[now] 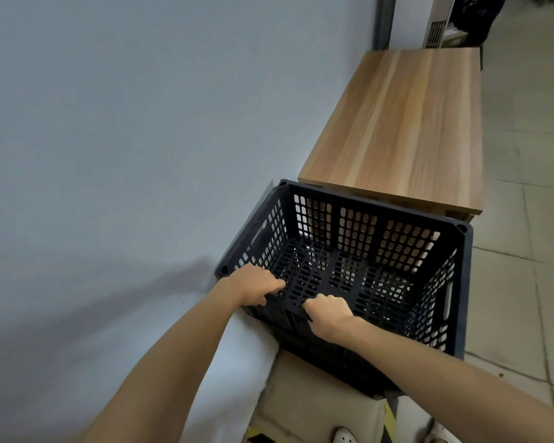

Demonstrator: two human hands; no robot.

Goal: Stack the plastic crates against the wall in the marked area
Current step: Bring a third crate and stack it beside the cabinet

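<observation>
A black perforated plastic crate (359, 238) stands open-topped against the pale wall (125, 139), its far side close to a wooden table. More black crate wall shows beneath it, so it seems to rest on another crate, though the lower one is mostly hidden. My left hand (253, 284) grips the near rim at the wall-side corner, fingers curled over the edge. My right hand (328, 314) grips the same near rim a little to the right, knuckles up. Yellow-and-black floor tape (388, 417) shows below the crate.
A wooden table (403, 123) stands along the wall just beyond the crate. Tiled floor (518, 282) stretches to the right. A white appliance and dark items sit at the far top right. My white shoes (344, 436) are at the bottom edge.
</observation>
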